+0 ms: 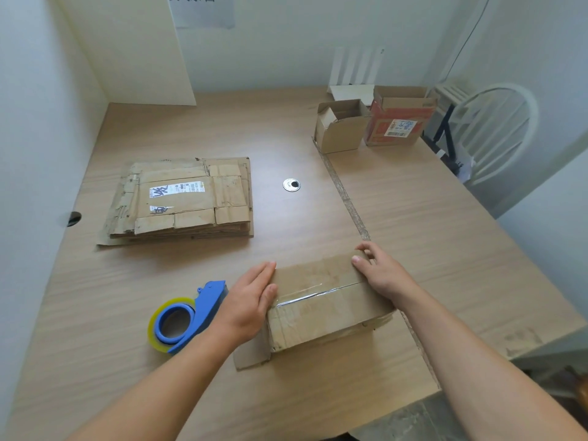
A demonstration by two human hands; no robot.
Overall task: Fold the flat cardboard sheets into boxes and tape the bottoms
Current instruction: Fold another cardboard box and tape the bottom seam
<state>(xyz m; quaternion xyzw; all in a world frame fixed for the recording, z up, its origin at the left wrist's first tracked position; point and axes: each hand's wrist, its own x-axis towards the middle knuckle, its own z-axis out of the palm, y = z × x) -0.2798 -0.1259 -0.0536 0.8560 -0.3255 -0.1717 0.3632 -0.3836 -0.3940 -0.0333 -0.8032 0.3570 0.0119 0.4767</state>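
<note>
Against the taped cardboard box [321, 300], left hand [248, 303] and right hand [381, 278] press flat-fingered, gripping nothing; tape dispenser [187, 316] just left, open boxes [342, 125] well beyond.

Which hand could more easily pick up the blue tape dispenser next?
Probably the left hand: the tape dispenser lies right beside its wrist, while the right hand rests on the other side of the box.
</note>
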